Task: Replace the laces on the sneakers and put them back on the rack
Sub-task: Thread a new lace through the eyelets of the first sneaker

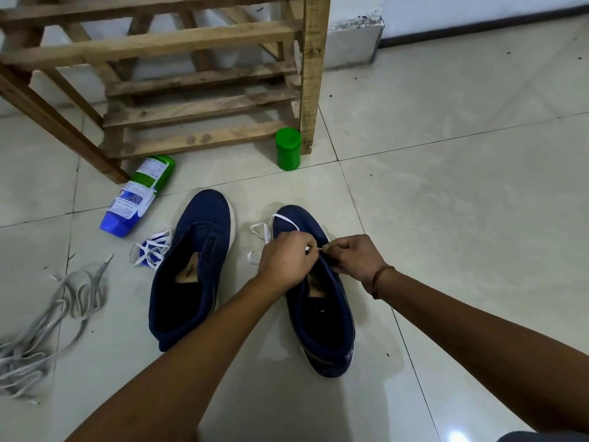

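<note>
The left hand (288, 260) and right hand (353, 256) each pinch the white lace (286, 220), navy white-soled sneaker (322, 323) just beneath both grips.

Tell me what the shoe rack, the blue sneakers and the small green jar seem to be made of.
Shoe rack: raw, unpainted wood; grain, knots and stains show. Blue sneakers: matte woven fabric, probably canvas, with white soles that look rubbery. Green jar: probably plastic, smooth with a slight sheen.

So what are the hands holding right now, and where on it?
The left hand and right hand both pinch the white lace near one end, over the right-side sneaker.
</note>
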